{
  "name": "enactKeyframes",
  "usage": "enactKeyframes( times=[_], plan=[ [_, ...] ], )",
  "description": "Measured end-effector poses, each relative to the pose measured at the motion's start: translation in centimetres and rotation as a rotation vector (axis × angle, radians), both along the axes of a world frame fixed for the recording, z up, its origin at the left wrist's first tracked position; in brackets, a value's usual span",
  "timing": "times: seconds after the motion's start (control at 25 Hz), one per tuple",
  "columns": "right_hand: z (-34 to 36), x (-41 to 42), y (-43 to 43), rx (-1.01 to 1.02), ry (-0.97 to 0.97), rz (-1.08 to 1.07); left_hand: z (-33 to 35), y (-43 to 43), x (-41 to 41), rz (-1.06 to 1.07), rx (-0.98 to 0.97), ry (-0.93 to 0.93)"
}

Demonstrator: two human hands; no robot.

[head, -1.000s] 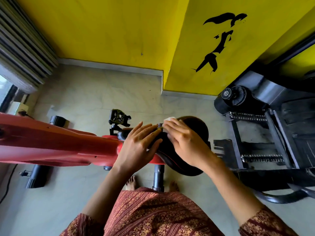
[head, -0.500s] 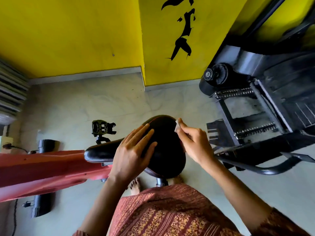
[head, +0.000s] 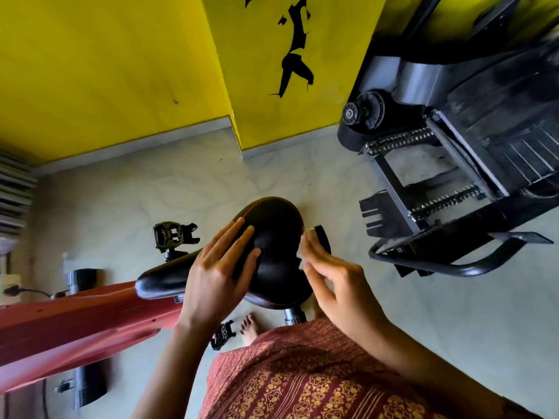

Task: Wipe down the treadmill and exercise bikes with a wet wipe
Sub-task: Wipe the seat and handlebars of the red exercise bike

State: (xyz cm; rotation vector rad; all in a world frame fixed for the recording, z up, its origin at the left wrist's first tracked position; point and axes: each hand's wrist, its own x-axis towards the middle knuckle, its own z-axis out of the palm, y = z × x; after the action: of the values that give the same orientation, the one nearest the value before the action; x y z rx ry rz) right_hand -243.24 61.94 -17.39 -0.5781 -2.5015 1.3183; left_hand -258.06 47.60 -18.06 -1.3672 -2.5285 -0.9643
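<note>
In a room of yellow wall (head: 106, 71) and pale stone floor (head: 181, 192), a person stands over the black saddle (head: 278, 237) of a red exercise bike (head: 75, 322). The left hand (head: 217, 273) rests flat on the saddle top, fingers straight and slightly spread. The right hand (head: 335, 282) is at the saddle's right edge, fingers close together, bent and blurred. The wet wipe cannot be made out; it is presumably under those fingers. The saddle appears to be the step in hand, while the bike's frame, its pedal (head: 174, 234) and the black machine (head: 484, 146) at right likely await wiping.
</note>
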Motion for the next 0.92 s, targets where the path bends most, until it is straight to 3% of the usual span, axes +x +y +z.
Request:
enactKeyframes(
  times=[0.16,0.36,0.48,0.6,0.8,0.92],
  plan=[
    [0.0,2.4,-0.7,0.173,0.042,0.200,0.0,-0.2,-0.1,-0.013,-0.008,0.011],
    [-0.1,-7.3,1.6,0.197,-0.034,0.064,-0.1,-1.0,-0.2,-0.017,0.001,0.033],
    [0.5,-7.7,-0.4,0.402,-0.018,0.235,-0.3,-2.1,-0.7,0.014,-0.016,0.052],
    [0.6,-2.8,-1.0,0.448,0.041,0.390,-0.4,-3.3,-1.2,0.059,-0.001,0.062],
    [-0.3,-5.0,1.3,0.360,0.001,0.075,-0.5,-3.8,-1.1,0.069,0.019,0.088],
    [0.5,-9.8,-0.5,0.473,-0.046,0.153,-0.4,-4.4,-1.2,0.059,0.018,0.106]
  ],
)
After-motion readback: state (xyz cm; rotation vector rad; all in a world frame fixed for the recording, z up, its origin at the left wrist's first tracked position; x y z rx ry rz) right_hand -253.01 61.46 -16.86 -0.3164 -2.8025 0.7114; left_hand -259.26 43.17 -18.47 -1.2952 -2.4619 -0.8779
